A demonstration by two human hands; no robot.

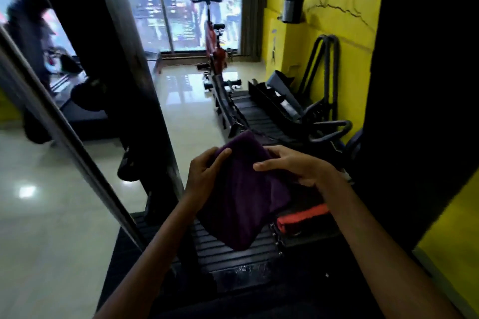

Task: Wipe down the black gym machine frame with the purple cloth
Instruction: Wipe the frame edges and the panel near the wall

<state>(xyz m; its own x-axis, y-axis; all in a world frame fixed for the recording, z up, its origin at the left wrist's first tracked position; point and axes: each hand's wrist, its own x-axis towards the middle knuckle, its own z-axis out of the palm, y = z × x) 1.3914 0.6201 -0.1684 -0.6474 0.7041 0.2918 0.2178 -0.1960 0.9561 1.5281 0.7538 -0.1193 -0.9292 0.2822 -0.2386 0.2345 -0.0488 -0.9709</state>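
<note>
A folded purple cloth (241,197) hangs in front of me, held by both hands above a ribbed black base plate. My left hand (204,171) pinches its left upper edge, thumb on top of the fabric. My right hand (293,166) grips the right upper edge, thumb laid across the cloth. The black gym machine frame rises on both sides: a thick upright post (116,65) to the left of my hands and a wide dark column (420,85) to the right. Neither hand touches the frame.
A slanted metal bar (59,122) crosses the left foreground. A red and black pad (303,217) lies beneath the cloth. Black racks and handles (321,90) lean against the yellow wall. A red exercise bike (215,41) stands by the window across glossy tiled floor (46,189).
</note>
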